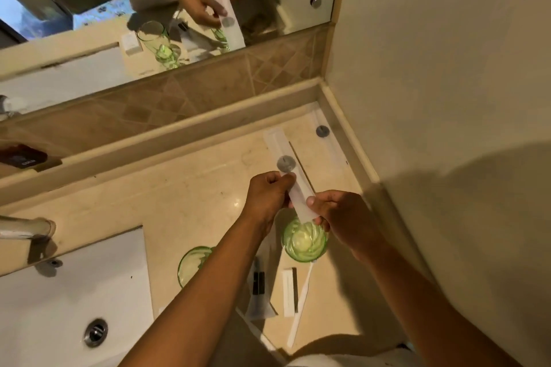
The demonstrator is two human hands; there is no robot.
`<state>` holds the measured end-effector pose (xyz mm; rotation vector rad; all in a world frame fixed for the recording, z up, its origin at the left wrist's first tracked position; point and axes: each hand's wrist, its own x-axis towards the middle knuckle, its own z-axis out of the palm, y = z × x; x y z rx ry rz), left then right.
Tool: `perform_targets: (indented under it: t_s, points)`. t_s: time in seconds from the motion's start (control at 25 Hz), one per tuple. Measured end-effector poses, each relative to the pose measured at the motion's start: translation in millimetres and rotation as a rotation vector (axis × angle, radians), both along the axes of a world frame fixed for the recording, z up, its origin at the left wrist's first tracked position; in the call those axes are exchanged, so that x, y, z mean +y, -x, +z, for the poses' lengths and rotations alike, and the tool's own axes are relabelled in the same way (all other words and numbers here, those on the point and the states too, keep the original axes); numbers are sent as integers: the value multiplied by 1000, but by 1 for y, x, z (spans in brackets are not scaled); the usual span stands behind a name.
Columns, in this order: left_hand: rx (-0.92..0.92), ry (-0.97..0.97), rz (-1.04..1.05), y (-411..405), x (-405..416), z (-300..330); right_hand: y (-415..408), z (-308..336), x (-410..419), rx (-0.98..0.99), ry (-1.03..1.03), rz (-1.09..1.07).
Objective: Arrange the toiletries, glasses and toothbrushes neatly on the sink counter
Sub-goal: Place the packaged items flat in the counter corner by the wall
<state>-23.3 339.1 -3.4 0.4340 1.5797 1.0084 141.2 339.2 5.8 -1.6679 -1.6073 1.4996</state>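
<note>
Fingers of left hand (269, 192) and right hand (337, 211) pinched long white toothbrush packet (290, 171) between them, left at middle beside grey round sticker, right at near end. Packet's near end hung just above green glass (304, 240), directly below right fingertips. Second green glass (192, 265) stood beyond left forearm, partly hidden. Second packet (326, 138) lay past fingers, along wall edge of marble counter (179, 188). Bare white toothbrush (301, 304) and small sachets (289, 292) lay nearer body. Sink basin (74, 292) far left.
</note>
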Motion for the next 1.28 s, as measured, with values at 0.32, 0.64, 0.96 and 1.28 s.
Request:
perform_targets:
  t_s: [0.32,0.64,0.96,1.28]
  points:
    - [43,132,-108,15,91,-37,17,-51,63,93,53,-204]
    - [534,65,-329,18,121,-87,29,-90,92,-243,75,-112]
    - [1339,-396,-735,33,114,-106,8,-124,86,-512,-646,12]
    - [1323,-338,-1054,55,123,-112,23,-106,87,-555,-658,116]
